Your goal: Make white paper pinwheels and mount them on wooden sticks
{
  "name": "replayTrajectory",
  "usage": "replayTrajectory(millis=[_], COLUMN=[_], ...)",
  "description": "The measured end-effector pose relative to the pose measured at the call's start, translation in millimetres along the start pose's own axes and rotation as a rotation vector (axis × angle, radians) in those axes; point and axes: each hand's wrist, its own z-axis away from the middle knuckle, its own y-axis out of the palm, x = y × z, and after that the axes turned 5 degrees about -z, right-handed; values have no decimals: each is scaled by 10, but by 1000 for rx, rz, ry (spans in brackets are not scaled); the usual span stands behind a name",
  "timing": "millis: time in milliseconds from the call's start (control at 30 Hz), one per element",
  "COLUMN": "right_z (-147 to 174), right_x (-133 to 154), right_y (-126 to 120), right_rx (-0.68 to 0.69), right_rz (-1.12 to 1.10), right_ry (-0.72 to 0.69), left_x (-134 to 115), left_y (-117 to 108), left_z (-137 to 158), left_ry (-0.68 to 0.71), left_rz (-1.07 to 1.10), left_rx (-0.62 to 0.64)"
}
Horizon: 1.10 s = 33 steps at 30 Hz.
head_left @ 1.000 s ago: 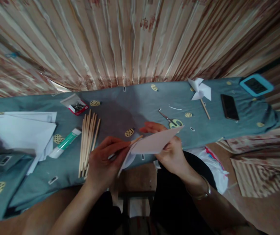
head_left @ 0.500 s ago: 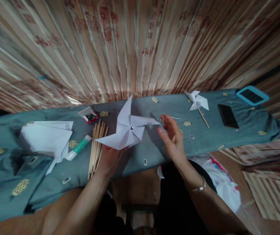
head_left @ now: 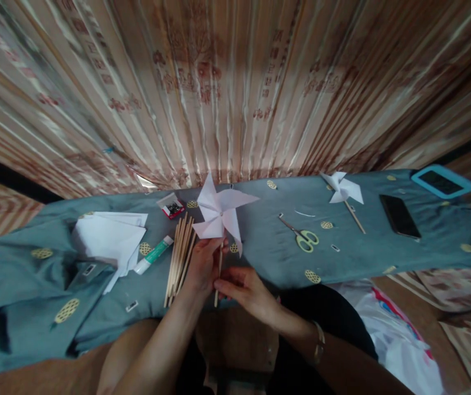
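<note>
A white paper pinwheel (head_left: 219,211) on a thin wooden stick stands up in front of me, its blades facing me. My left hand (head_left: 205,263) is closed round the stick just under the blades. Lower on the same stick, my right hand (head_left: 245,288) pinches it with thumb and fingers; the stick's bottom end pokes out below. Just left of my left hand lies a bundle of wooden sticks (head_left: 180,258). Green-handled scissors (head_left: 303,236) rest on the cloth to the right of the pinwheel.
On the cloth-covered table (head_left: 260,241) at left lie white paper sheets (head_left: 112,236), a green-and-white tube (head_left: 153,255) and a small box of pins (head_left: 171,207). To the right are another pinwheel (head_left: 344,188), a phone (head_left: 399,215) and a blue-framed tablet (head_left: 443,181). A curtain hangs behind.
My right hand has moved left and down from beside the blades onto the stick. The pinwheel now stands more upright, showing its stick. The scissors have come into plain sight.
</note>
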Motion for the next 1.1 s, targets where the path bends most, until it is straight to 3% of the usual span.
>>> replayTrajectory(millis=[367, 667, 800, 933, 1100], right_z=[-67, -30, -112, -239, -586], right_x=[-160, 3, 59, 107, 179], right_y=[-13, -198, -358, -434, -402], right_rx=[35, -43, -201, -321, -327], right_rz=[26, 351, 408, 557, 913], right_ry=[-45, -192, -287, -388, -636], left_x=[-55, -177, -372, -496, -502], left_y=[7, -151, -338, -491, -575], left_z=[32, 46, 18, 27, 42], left_ry=[-23, 28, 111, 156, 197], left_rz=[28, 37, 78, 97, 107], left_rx=[-20, -28, -135, -153, -142])
